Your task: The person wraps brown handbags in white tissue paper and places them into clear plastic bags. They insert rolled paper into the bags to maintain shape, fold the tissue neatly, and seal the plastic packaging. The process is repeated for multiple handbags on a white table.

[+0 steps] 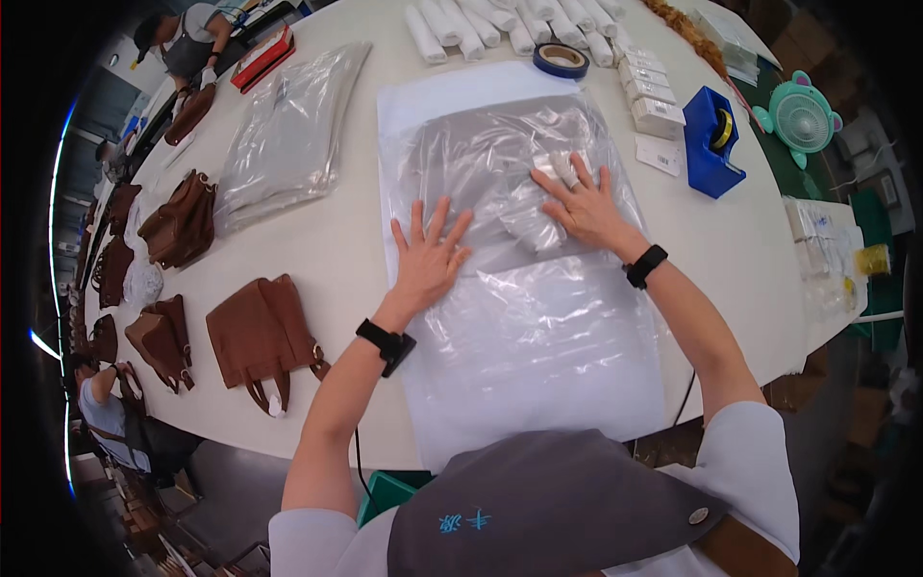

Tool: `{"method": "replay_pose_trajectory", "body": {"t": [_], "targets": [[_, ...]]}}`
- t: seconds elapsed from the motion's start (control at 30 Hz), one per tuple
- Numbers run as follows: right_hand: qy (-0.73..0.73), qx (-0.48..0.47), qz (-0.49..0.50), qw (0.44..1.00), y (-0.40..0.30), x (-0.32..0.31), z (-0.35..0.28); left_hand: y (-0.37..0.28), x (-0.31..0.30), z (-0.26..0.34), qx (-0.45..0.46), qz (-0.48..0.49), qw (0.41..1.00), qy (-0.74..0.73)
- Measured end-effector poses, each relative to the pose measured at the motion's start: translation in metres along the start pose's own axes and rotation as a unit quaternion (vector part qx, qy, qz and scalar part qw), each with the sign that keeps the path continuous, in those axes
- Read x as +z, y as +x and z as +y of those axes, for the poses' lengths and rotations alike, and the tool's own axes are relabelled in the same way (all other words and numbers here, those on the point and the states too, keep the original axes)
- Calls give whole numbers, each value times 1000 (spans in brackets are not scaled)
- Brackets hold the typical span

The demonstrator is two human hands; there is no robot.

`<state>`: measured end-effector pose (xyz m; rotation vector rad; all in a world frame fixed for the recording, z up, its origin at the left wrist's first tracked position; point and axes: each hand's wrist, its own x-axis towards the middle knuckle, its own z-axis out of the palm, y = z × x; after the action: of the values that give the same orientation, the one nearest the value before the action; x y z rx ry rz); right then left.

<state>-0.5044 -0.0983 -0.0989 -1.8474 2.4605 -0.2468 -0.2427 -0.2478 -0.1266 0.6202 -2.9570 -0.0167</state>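
A grey, flat item (pixel 476 159) lies inside a large clear plastic bag (pixel 533 324), on white sheets (pixel 440 433) in front of me. My left hand (pixel 427 261) rests with fingers spread on the left side of the bag. My right hand (pixel 588 209) lies on its right side, fingers apart, beside a small pale wrapped bundle (pixel 533 220) that shows through the film. Neither hand grips anything. What the grey item is, I cannot tell.
Brown handbags (pixel 256 332) stand to the left, near stacked clear plastic bags (pixel 288 137). White rolls (pixel 469 29), blue tape (pixel 561 60), small white boxes (pixel 657 117), a blue tape dispenser (pixel 710 144) and a green fan (pixel 802 119) lie beyond. Two co-workers (pixel 191 43) are at left.
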Motion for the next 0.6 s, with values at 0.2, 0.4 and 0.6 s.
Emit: {"method": "replay_pose_trajectory", "body": {"t": [0.2, 0.4, 0.6], "targets": [[60, -159, 68, 983, -97, 23, -68, -40, -14, -10, -176, 84, 953, -230], [208, -151, 37, 966, -169, 19, -127, -84, -13, -18, -317, 39, 895, -310], [249, -116, 2, 961, -210, 27, -154, -99, -42, -4, -382, -77, 726, -567]]}}
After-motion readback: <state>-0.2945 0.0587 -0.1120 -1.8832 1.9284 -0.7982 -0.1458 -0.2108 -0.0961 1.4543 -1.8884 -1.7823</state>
